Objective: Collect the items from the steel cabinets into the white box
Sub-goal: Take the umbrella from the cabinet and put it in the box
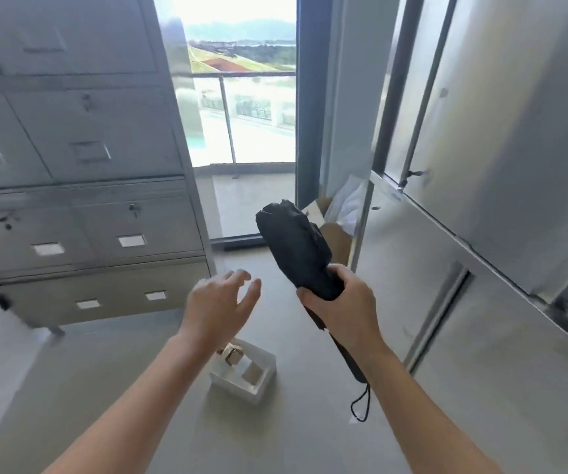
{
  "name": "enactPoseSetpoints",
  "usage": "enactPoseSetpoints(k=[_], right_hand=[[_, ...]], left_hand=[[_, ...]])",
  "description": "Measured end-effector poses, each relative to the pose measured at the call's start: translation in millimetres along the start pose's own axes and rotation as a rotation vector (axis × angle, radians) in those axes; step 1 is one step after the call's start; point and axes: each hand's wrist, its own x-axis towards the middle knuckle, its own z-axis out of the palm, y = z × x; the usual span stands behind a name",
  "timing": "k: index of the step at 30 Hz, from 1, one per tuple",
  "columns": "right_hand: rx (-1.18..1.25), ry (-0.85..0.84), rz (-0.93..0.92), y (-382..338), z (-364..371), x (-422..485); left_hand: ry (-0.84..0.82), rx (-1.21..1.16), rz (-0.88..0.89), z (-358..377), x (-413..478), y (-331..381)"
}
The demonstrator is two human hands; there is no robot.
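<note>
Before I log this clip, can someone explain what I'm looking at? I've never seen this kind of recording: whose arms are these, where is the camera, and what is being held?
There is no machine here. A person wears one wide-angle camera on the head, looking forward and down, so the two bare arms are the person's own. The right hand grips a folded black umbrella around its middle, and the umbrella's cord loop hangs below. The left hand is open with fingers spread and holds nothing. The white box stands on the grey floor and has a few small items in it, too blurred to name. Steel cabinets stand on the left and on the right. Between them, a glass door shows a balcony.
</note>
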Motion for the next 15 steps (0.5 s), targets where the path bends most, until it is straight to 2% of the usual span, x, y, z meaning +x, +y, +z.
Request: enactPoseSetpoints(k=[5, 11, 15], right_hand=[[0.010, -0.130, -0.051, 4.2, 63.0, 65.0], [0.073, -0.299, -0.095, 29.8, 129.0, 153.2], [0.084, -0.394, -0.139, 37.2, 169.2, 204.5]], left_hand=[[0.010, 0.050, -0.128, 14.5, 28.1, -58.2], [-0.063, 0.144, -0.328, 43.8, 80.4, -101.7], [-0.014, 0.183, -0.418, 53.3, 110.7, -123.5]])
